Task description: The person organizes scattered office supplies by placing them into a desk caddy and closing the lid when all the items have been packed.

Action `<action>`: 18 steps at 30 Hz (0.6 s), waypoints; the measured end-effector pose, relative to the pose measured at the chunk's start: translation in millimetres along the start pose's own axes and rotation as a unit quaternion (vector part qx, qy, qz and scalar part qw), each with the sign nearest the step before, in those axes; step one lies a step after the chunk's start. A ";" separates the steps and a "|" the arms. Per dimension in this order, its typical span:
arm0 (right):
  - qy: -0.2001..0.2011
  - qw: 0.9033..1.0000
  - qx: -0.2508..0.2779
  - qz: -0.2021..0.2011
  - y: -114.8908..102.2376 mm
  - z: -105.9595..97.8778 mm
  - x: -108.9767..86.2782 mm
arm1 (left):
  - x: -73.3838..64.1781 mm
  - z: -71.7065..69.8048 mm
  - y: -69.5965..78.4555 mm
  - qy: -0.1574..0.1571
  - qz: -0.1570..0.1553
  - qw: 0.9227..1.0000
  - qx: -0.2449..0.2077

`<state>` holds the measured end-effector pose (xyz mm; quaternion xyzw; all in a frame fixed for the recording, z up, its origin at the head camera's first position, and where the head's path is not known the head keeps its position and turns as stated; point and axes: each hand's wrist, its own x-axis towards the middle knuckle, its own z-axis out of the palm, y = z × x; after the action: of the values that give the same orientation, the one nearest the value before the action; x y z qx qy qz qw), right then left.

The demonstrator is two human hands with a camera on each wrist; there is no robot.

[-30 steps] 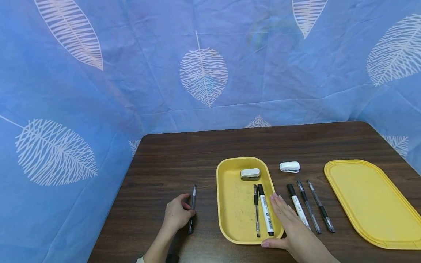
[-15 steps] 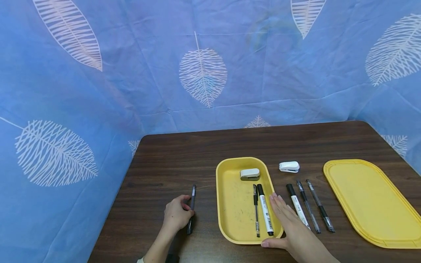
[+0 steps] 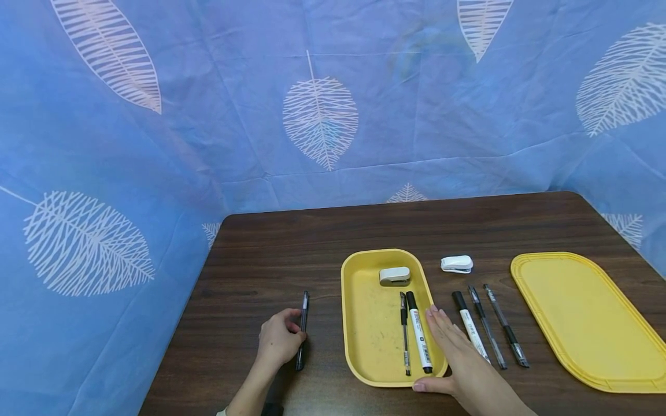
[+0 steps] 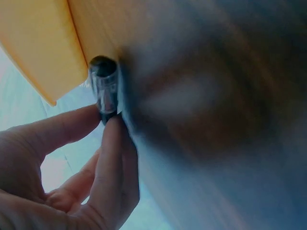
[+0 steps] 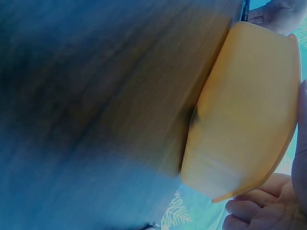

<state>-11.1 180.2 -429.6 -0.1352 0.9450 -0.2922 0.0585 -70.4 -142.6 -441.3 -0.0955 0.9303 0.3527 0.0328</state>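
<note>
My left hand (image 3: 281,338) pinches a dark gel pen (image 3: 303,329) between thumb and fingers, low over the table left of the tray. In the left wrist view the pen's clear, black-ended tip (image 4: 104,86) sticks up past the fingertips. My right hand (image 3: 460,364) lies at the near right corner of the yellow tray (image 3: 354,378), fingers straight along its right rim and thumb at the front rim. Inside the tray are a white stapler (image 3: 394,275), a slim black pen (image 3: 404,332) and a white marker with black cap (image 3: 419,335).
Right of the tray lie another white stapler (image 3: 457,264), a black-capped marker (image 3: 470,326) and two clear gel pens, the nearer one (image 3: 488,327) beside the farther one (image 3: 506,325). A yellow lid (image 3: 588,318) lies farther right on the dark wooden table (image 3: 281,248).
Almost nothing moves. The left hand keeps its pinch on the gel pen and the right hand stays at the tray; the whole head view drifts very slightly.
</note>
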 end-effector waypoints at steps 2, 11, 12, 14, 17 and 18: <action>0.001 1.000 0.001 -0.001 0.1 0.2 0.1 | -0.4 -0.7 1.0 0.002 0.004 1.000 -0.002; 0.004 1.000 0.000 -0.003 0.2 0.7 -0.7 | -1.0 -5.5 5.0 0.004 0.016 1.000 -0.024; 0.004 1.000 0.001 -0.003 0.2 0.7 -0.6 | -1.1 -6.0 5.6 0.004 0.016 1.000 -0.027; 0.002 1.000 0.001 -0.003 0.2 0.7 -0.3 | -0.9 -7.0 6.8 0.006 0.015 0.999 -0.035; 0.006 1.000 -0.002 -0.007 0.3 1.1 -0.4 | -1.1 -8.7 9.3 0.008 0.017 0.999 -0.048; 0.008 1.000 -0.003 -0.009 0.2 1.2 -0.4 | -1.3 -9.1 10.0 0.008 0.018 0.998 -0.052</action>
<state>-10.5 179.9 -430.8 -0.1413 0.9451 -0.2907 0.0482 -71.1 -141.0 -427.9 -0.0835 0.9124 0.4004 0.0139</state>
